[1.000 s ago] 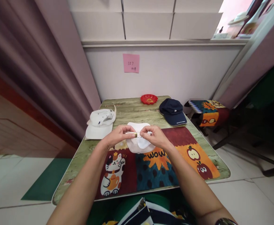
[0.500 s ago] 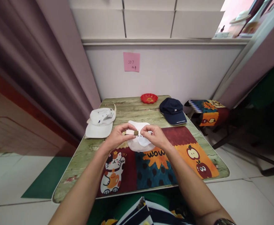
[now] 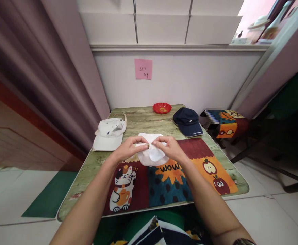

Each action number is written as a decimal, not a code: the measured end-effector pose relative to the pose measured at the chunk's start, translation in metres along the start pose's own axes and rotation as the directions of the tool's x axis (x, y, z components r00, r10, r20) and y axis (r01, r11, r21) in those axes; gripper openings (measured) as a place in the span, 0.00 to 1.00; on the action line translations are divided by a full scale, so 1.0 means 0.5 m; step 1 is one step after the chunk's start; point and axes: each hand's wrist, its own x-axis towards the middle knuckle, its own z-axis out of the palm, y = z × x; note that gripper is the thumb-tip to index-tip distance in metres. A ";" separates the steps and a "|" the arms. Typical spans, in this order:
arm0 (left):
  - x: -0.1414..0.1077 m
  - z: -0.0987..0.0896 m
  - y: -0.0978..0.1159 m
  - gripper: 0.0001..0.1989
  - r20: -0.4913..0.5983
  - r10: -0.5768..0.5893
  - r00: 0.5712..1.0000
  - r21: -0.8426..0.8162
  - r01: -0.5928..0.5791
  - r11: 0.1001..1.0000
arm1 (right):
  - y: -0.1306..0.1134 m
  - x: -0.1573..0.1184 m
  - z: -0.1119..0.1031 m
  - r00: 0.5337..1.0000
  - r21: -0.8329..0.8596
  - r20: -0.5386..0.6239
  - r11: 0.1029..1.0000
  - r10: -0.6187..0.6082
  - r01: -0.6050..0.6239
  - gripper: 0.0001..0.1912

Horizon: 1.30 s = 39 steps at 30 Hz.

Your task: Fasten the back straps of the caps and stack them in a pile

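White fabric fills both hands: a white cap (image 3: 151,154) lies mid-table on the patterned mat (image 3: 169,180), its strap pinched between the left hand (image 3: 127,149) and right hand (image 3: 169,148), fingertips nearly meeting. Another white cap (image 3: 109,132) sits at ten o'clock, a navy cap (image 3: 187,121) at one o'clock.

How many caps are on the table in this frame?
3: a white cap held at its strap by the left hand and right hand, another white cap far left, a navy cap far right.
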 end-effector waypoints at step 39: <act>0.019 -0.039 -0.128 0.16 -0.278 0.012 0.960 -0.184 -0.066 0.981 | 0.176 0.008 -0.064 0.986 -0.163 0.030 0.972 -0.164 0.167 0.09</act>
